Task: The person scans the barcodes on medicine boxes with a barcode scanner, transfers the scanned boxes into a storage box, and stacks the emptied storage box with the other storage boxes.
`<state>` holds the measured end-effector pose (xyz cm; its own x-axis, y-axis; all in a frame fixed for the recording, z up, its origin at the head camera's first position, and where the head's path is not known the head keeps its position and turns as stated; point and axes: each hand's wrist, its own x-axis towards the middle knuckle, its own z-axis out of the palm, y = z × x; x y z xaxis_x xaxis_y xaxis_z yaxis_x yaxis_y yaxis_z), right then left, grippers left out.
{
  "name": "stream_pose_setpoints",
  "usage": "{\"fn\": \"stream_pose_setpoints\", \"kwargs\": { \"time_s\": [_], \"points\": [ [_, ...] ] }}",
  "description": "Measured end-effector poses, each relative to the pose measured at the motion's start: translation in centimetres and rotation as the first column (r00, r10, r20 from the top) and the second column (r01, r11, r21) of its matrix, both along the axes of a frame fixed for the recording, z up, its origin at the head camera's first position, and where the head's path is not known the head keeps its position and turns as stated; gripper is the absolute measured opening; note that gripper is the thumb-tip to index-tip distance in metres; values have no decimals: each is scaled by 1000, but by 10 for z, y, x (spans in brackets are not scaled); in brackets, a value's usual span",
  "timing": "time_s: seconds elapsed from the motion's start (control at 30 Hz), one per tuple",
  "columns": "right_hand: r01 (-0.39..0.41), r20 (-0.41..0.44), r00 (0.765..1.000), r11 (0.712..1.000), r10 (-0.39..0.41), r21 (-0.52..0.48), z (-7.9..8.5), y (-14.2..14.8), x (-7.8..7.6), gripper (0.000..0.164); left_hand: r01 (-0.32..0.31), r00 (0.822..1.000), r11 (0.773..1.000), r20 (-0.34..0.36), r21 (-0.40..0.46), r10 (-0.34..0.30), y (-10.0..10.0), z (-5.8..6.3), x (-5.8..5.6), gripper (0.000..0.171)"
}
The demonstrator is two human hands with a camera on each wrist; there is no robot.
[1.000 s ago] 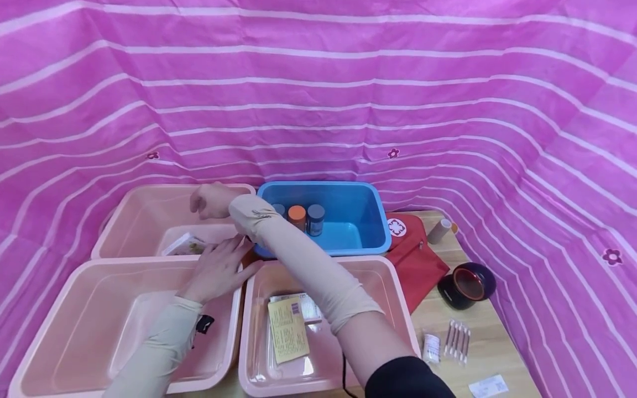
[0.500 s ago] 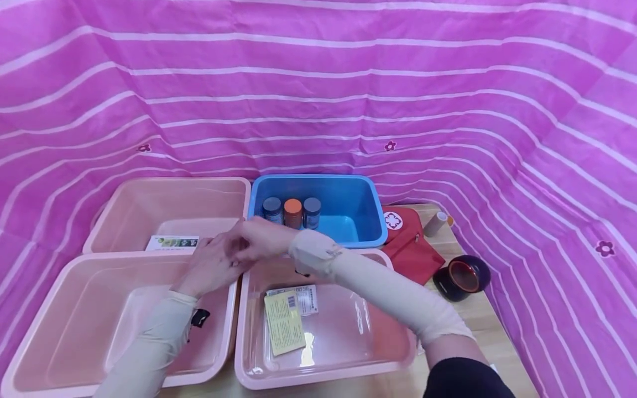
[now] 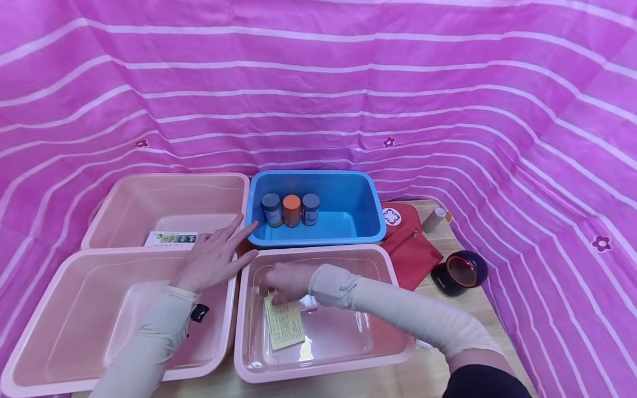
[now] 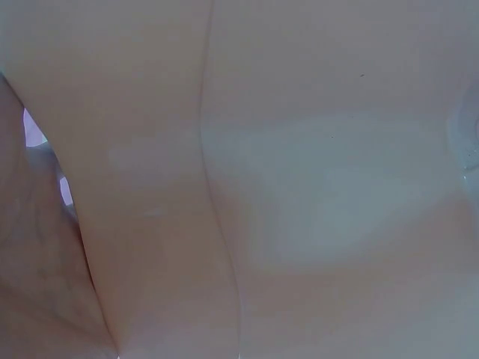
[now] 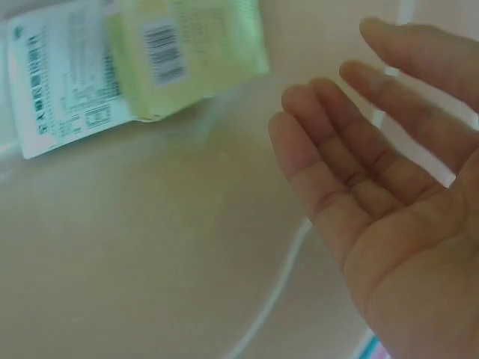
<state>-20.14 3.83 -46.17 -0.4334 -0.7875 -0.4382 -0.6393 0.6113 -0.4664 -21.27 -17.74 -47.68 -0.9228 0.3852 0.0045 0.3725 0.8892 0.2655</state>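
Note:
In the head view my right hand point(image 3: 288, 281) reaches down into the near right pink bin point(image 3: 318, 369), over a yellow printed box point(image 3: 287, 327). That box lies across a white printed box point(image 5: 66, 78) on the bin's floor. The right wrist view shows the right hand's fingers loosely extended, with a gap between them and the yellow box point(image 5: 191, 56). My left hand point(image 3: 213, 258) spreads its fingers across the rims where the bins meet, holding nothing. Its edge point(image 4: 37, 239) shows beside a pink bin wall in the left wrist view.
A blue bin point(image 3: 348, 235) holds three capped jars point(image 3: 291, 211). In the far left pink bin point(image 3: 134, 210) lies a flat white printed package point(image 3: 171, 238). A red pouch point(image 3: 405, 249), a beige roll point(image 3: 434, 220) and a black round device point(image 3: 460, 272) stand to the right.
My right hand has come from the far left bin, past the left hand, into the near right bin. The white package there now lies straighter. The left hand's fingers have spread.

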Motion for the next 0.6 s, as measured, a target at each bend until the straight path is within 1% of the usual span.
{"fn": "stream_pose_setpoints", "kwargs": {
  "time_s": [0.07, 0.13, 0.2, 0.27, 0.3, 0.33, 0.37, 0.4, 0.43, 0.5, 0.6],
  "points": [
    [-41, -25, 999, 997, 43, 69, -8, -4, 5, 37, -1, 1000, 1000, 8, -2, 1, -1, -1, 0, 76],
    [-113, -88, 988, 985, 125, 130, -16, -9, 11, 36, -2, 1000, 1000, 11, -1, 2, -1, -1, 0, 77],
    [-191, -145, 965, 966, 218, 176, -26, -15, 17, 34, -4, 1000, 1000, 15, -1, 4, -1, -1, 0, 77],
    [-271, -205, 927, 937, 315, 219, -35, -20, 23, 32, -8, 1000, 1000, 18, 2, 8, -1, 0, 0, 77],
    [-289, -209, 917, 928, 339, 237, -39, -22, 27, 30, -8, 1000, 1000, 18, 4, 8, -1, 1, -1, 77],
    [-299, -202, 913, 919, 353, 257, -42, -24, 30, 30, -9, 1000, 1000, 20, 4, 9, -1, 1, -1, 77],
    [-302, -186, 916, 915, 356, 267, -46, -25, 32, 31, -9, 1000, 1000, 22, 6, 9, -1, 1, -1, 77],
    [-286, -154, 929, 915, 338, 284, -47, -26, 34, 32, -8, 1000, 1000, 24, 7, 8, -1, 2, -1, 77],
    [-279, -142, 933, 912, 332, 301, -49, -27, 37, 32, -8, 1000, 1000, 26, 8, 8, -1, 2, 0, 77],
    [-236, -94, 955, 916, 280, 325, -53, -28, 39, 36, -7, 1000, 1000, 29, 9, 7, -1, 1, 0, 77],
    [-226, -97, 956, 906, 277, 357, -60, -30, 41, 38, -11, 1000, 1000, 28, 12, 11, -1, 1, 0, 77]
  ]
}}
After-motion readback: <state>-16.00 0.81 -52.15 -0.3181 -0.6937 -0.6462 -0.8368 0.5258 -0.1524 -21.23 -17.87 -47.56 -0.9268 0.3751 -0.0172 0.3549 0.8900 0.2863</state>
